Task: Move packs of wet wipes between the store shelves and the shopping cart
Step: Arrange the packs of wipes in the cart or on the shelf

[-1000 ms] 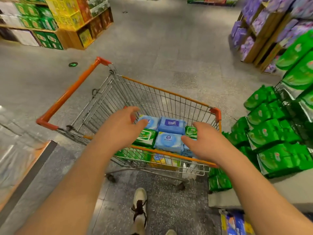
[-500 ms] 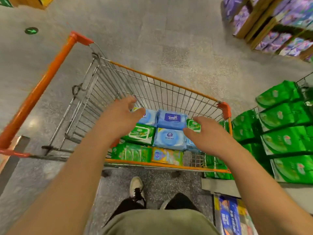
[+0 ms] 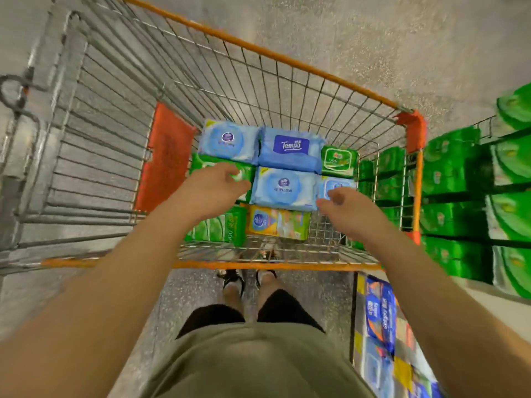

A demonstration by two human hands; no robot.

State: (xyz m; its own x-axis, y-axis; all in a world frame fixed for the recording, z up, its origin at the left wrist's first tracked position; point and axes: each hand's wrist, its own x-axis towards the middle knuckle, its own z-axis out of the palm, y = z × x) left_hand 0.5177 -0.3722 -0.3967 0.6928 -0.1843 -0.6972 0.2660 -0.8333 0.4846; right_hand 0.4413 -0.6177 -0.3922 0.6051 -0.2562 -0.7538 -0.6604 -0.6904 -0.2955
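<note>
The grey speckled floor (image 3: 402,47) fills the top of the head view, and on it stands the wire shopping cart (image 3: 287,90) with its orange rim, seen from above. To the right of the cart, shelves (image 3: 485,191) are stacked with green packs (image 3: 448,173), and lower down, near the person's right forearm, lie blue and yellow packages (image 3: 379,314). Inside the cart, an orange flap (image 3: 166,156) stands against the left side, and the packs of wet wipes lie flat on the cart's bottom, touching one another. In the far row are a light blue pack (image 3: 230,140), a darker blue Tempo pack (image 3: 290,149) and a small green pack (image 3: 339,160). In front of these lie another green pack (image 3: 201,165), partly hidden by the left hand, a second light blue pack (image 3: 284,188) in the middle, and a third blue pack (image 3: 336,185) at the right. Nearest the person are a wide green pack (image 3: 221,228) and a yellow and green pack (image 3: 278,222). Both bare arms reach into the cart. The left hand (image 3: 212,191) hovers over the green pack with its fingers loosely extended, the grip open and holding nothing. The right hand (image 3: 344,208) is just beside the middle light blue pack's right edge, fingers relaxed and slightly bent, its grip also open; I cannot tell whether the fingertips touch a pack.
</note>
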